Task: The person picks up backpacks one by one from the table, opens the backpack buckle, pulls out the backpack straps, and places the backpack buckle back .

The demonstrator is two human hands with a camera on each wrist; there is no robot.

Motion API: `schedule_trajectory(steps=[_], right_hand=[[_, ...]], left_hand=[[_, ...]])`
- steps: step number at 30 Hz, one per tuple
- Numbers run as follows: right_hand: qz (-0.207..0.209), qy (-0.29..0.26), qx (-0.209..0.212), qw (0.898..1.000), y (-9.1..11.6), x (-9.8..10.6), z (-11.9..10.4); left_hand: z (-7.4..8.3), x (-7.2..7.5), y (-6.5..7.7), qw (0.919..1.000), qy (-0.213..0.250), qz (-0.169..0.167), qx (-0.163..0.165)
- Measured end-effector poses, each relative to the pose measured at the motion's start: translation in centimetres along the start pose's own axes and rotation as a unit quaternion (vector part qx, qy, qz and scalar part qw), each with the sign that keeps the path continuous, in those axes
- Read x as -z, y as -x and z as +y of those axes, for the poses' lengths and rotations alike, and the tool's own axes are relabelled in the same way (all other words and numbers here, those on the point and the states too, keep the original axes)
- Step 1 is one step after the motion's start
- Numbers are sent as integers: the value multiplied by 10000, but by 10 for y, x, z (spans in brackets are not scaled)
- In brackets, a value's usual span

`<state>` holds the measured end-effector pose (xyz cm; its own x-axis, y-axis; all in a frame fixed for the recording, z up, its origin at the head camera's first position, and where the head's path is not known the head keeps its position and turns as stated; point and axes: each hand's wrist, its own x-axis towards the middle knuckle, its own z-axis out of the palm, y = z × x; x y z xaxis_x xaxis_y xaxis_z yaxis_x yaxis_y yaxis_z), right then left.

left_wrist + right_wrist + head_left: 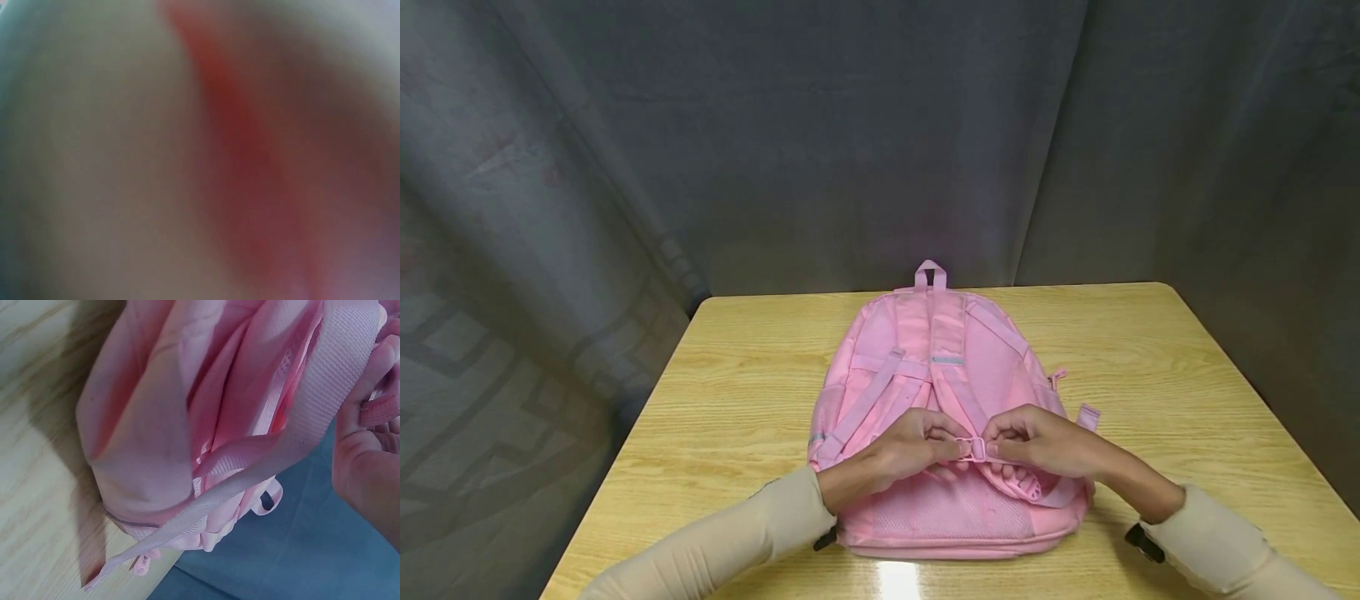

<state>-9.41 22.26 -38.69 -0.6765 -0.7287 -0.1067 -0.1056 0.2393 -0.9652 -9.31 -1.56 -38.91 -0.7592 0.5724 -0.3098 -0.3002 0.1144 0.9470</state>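
Observation:
A pink backpack (955, 521) lies on the table with its shoulder straps upward. Over its lower half, my left hand (917, 446) pinches the left side of a pink plastic strap buckle (977, 449) between thumb and fingers. From the other side my right hand (1045, 437) pinches the pink webbing strap right beside the buckle. In the right wrist view, the right hand (369, 444) sits at the right edge with curled fingers, and a long webbing strap (337, 362) hangs past it, its loose end trailing down. The left wrist view is too blurred and close to make out.
The wooden table (752, 375) extends on both sides of the backpack. Dark grey cloth (865, 150) hangs behind it. A carry loop (931, 268) tops the backpack, and a webbing end (1087, 417) sticks out at its right. A zipper pull (142, 565) dangles at its side.

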Motion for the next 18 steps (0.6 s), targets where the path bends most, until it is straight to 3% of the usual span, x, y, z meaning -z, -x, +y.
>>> schedule_trajectory(steps=[18], right_hand=[[76, 139, 191, 9997, -1, -3, -4]], left_hand=[[1, -1, 1, 10000, -41, -24, -21]])
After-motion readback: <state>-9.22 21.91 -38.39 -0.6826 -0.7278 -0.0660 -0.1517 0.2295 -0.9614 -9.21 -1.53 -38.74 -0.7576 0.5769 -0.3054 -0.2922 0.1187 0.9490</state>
